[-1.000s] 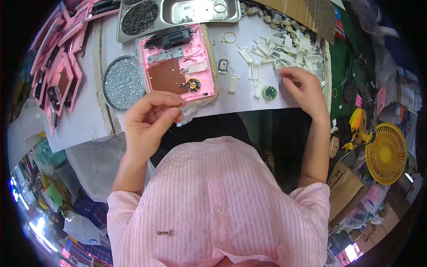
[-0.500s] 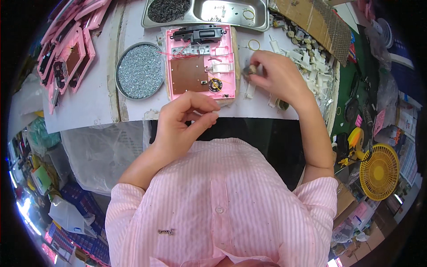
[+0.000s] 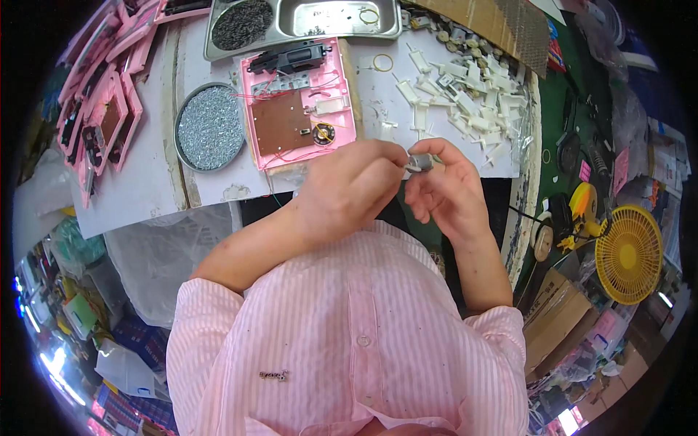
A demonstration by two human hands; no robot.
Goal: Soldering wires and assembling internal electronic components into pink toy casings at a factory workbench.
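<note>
Above the table's front edge my two hands meet at a small grey cylindrical motor (image 3: 420, 163) with a pale bit at its left end. My right hand (image 3: 458, 195) grips it between thumb and forefinger, its other fingers loosely curled. The fingertips of my left hand (image 3: 342, 185) are pinched at the motor's left end; exactly what part they grip is hidden. Left of the hands lies an open pink plastic casing (image 3: 348, 86). Inside it are a brown board (image 3: 280, 123), a black module (image 3: 294, 58), a small round speaker (image 3: 324, 133), a whitish block (image 3: 331, 106) and thin wires.
A round tray of silvery screws (image 3: 211, 127) stands left of the casing. Behind is a metal tray (image 3: 280, 41) with dark screws. White plastic parts (image 3: 472, 102) lie heaped at right, below cardboard (image 3: 502, 25). Pink casings (image 3: 109, 109) are stacked far left; a yellow fan (image 3: 628, 254) stands right.
My right hand has brought the small motor from beside the casing toward me. My left hand has moved right to meet it. The view has shifted, so the table's things appear farther left.
</note>
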